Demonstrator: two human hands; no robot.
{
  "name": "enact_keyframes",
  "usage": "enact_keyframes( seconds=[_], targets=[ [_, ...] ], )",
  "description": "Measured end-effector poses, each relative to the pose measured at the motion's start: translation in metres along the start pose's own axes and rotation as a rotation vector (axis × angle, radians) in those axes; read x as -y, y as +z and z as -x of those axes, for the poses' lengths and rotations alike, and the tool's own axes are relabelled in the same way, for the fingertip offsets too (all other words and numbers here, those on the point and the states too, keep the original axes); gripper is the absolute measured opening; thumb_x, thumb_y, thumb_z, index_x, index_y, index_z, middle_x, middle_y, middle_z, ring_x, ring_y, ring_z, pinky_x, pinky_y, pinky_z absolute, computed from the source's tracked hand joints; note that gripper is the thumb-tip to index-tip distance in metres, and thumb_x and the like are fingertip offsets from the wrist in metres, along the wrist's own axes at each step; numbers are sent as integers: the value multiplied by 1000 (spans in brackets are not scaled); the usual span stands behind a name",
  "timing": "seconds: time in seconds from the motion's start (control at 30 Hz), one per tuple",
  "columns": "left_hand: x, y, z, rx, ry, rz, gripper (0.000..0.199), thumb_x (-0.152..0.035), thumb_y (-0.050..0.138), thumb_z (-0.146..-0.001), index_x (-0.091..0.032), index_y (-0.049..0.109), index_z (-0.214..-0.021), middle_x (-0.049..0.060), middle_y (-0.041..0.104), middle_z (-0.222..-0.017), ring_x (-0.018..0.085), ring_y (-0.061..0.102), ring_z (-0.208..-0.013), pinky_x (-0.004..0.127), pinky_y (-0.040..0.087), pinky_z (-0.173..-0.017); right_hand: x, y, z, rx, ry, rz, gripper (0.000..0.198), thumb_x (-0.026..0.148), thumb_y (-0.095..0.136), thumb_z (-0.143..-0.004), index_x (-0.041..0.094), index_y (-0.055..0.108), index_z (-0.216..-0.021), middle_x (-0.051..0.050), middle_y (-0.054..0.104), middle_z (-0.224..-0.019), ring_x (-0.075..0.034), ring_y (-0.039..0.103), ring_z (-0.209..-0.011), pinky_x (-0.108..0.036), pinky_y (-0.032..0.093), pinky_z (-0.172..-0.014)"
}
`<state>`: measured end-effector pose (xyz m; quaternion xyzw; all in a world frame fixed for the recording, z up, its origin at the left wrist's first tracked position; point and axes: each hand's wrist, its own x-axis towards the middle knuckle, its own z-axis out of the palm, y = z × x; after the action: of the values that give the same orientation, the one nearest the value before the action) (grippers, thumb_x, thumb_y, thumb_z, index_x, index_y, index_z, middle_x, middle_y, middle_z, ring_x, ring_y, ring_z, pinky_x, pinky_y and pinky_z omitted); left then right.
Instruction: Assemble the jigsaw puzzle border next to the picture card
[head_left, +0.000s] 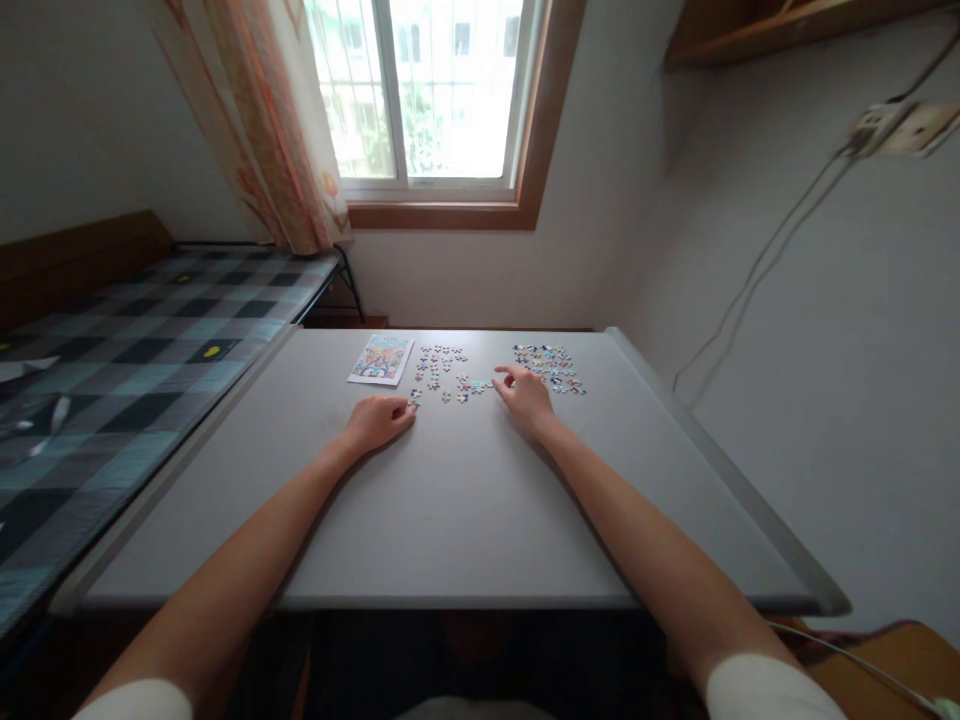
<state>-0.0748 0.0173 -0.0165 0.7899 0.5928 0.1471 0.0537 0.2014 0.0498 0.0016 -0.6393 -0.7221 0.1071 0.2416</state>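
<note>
Small jigsaw puzzle pieces (433, 370) lie spread in loose rows on the grey table (450, 510). My left hand (377, 422) rests on the tabletop with curled fingers, its tips right by the lower-left pieces; whatever may be inside the fingers is hidden. My right hand (526, 397) reaches from the right, index finger stretched out and apart from the thumb. Its fingertips are beside a short joined strip of light-blue pieces (478, 387). Behind that hand lies a denser group of pieces (544, 358). A colourful picture sheet (382, 360) lies flat at the left.
A bed with a checked cover (247, 285) stands along the table's left side. Behind the table are a window (450, 100) and a patterned curtain (270, 130). A cable (739, 300) hangs down the right wall from a socket (874, 130).
</note>
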Motion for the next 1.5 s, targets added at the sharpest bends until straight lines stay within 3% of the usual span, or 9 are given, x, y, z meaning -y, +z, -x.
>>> enact_keyframes(
  seconds=[0.13, 0.37, 0.73, 1.07, 1.3, 1.5],
  targets=[
    [-2, -1, 0, 12, -7, -4, 41, -48, 38, -84, -20, 50, -56, 2, 53, -55, 13, 38, -52, 27, 18, -54, 16, 3, -41, 78, -73, -59, 23, 32, 58, -84, 22, 70, -100, -4, 70, -90, -16, 61, -82, -26, 42, -80],
    [-3, -1, 0, 5, -3, 9, 40, -46, 39, -84, -19, 49, -56, 2, 53, -54, 13, 38, -51, 27, 18, -53, 39, 28, -95, 195, -69, -46, 18, 33, 64, -80, 21, 73, -91, -5, 71, -94, -15, 62, -82, -25, 43, -75],
    [-6, -3, 1, 20, -16, 35, 41, -46, 41, -84, -19, 52, -55, 3, 53, -53, 14, 39, -50, 28, 18, -53, 56, 52, -106, 144, -49, 107, 19, 38, 67, -76, 23, 72, -87, -7, 69, -99, -20, 60, -96, -32, 43, -85],
    [-4, -2, 0, 23, -3, 4, 41, -47, 40, -84, -20, 51, -56, 2, 53, -53, 14, 40, -51, 28, 17, -53, 58, 60, -120, 233, -38, 33, 12, 25, 69, -74, 16, 69, -82, -8, 69, -89, -16, 62, -82, -24, 44, -73],
    [-3, -1, 1, 5, 22, 23, 41, -47, 39, -85, -20, 52, -56, 2, 52, -53, 14, 40, -51, 28, 18, -54, 55, 44, -109, 25, -71, -264, 10, 25, 66, -77, 16, 64, -82, -5, 68, -86, -15, 62, -82, -26, 46, -76],
    [0, 2, -1, -14, 12, 25, 40, -46, 40, -84, -19, 48, -55, 0, 49, -53, 12, 36, -51, 26, 18, -53, 23, 16, -83, -54, 79, -899, 26, 35, 71, -73, 14, 57, -80, -5, 64, -78, -13, 65, -65, -26, 52, -65]
  ],
)
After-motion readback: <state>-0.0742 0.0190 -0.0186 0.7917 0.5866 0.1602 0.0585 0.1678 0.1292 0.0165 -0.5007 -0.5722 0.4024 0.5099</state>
